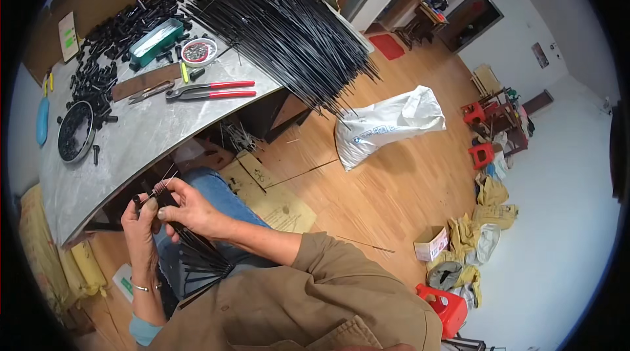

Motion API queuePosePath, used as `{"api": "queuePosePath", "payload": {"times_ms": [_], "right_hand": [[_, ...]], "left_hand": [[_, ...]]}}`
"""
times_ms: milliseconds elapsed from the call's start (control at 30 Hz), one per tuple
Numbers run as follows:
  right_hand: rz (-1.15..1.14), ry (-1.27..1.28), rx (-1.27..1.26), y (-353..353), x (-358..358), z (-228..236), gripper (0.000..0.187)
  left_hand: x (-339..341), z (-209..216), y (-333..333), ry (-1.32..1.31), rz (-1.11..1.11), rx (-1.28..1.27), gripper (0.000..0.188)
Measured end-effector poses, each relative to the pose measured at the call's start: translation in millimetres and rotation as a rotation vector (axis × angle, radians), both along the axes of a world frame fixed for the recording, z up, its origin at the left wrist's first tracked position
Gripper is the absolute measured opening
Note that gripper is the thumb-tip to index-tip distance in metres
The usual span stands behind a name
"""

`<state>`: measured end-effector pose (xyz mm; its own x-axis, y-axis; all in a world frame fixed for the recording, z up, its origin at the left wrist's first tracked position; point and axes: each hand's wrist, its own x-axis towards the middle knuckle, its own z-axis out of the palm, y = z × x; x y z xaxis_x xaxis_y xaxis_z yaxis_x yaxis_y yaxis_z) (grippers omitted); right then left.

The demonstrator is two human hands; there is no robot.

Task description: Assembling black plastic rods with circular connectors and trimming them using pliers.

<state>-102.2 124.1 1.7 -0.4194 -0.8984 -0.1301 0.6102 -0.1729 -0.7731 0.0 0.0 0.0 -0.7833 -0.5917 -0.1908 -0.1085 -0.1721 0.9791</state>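
Note:
Both my hands meet over my lap, close to the table's near edge. My left hand (139,229) is closed, its thumb and fingers around a small black plastic piece (136,200). Beside it, my right hand (190,210) pinches the upper ends of several thin black rods, with fine pale wire tips sticking out above the fingers. Below the hands, more thin black rods (203,264) fan out across my lap, on blue jeans. Fingers hide exactly how the black piece and the rods meet.
On the grey table (220,108) lie red-handled pincers (213,90), scissors (153,92), a bowl of dark bits (90,129), a green box (157,42), a dish of small metal parts (199,52), heaped black plastic pieces (95,82) and a large rod stack (282,29). A white sack (387,124) lies on the floor.

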Motion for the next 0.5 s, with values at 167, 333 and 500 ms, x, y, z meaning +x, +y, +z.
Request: {"api": "queuePosePath", "payload": {"times_ms": [167, 333, 500], "right_hand": [[-0.020, 0.024, -0.038, -1.8, 0.9, 5.5, 0.039], [-0.008, -0.016, 0.004, -1.5, 7.6, 12.2, 0.033], [-0.030, -0.012, -0.016, 0.3, 7.8, 14.9, 0.029]], "left_hand": [[-2.2, 11.4, -3.3, 0.188, 0.030, 0.162, 0.044], [-18.9, 25.6, -38.2, 0.452, 0.011, 0.481, 0.040], [-39.6, 38.2, -31.3, 0.412, -0.103, 0.436, 0.039]]}}
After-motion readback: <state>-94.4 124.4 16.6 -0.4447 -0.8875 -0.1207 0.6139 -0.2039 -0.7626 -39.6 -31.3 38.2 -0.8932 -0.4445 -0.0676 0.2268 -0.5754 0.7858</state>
